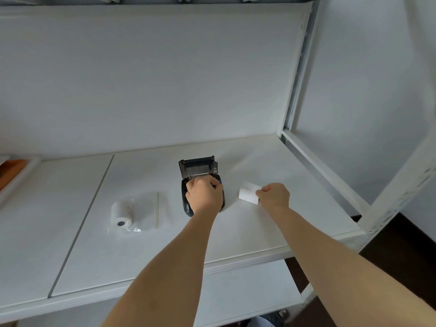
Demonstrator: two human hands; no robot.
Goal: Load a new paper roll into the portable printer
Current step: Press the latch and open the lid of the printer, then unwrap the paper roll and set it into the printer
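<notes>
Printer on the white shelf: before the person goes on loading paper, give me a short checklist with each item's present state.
1. Printer lid open: ok, it stands raised at the back.
2. Paper bay free of an old roll: cannot tell, the left hand covers it.
3. Printer steadied: ok, the left hand rests on it.
4. Roll in hand: ok, the right hand holds a white paper roll beside the printer.
5. Loose paper end facing the right way: cannot tell.
6. Spare roll out of the way: ok, it lies wrapped in clear plastic to the left, apart from the printer.
</notes>
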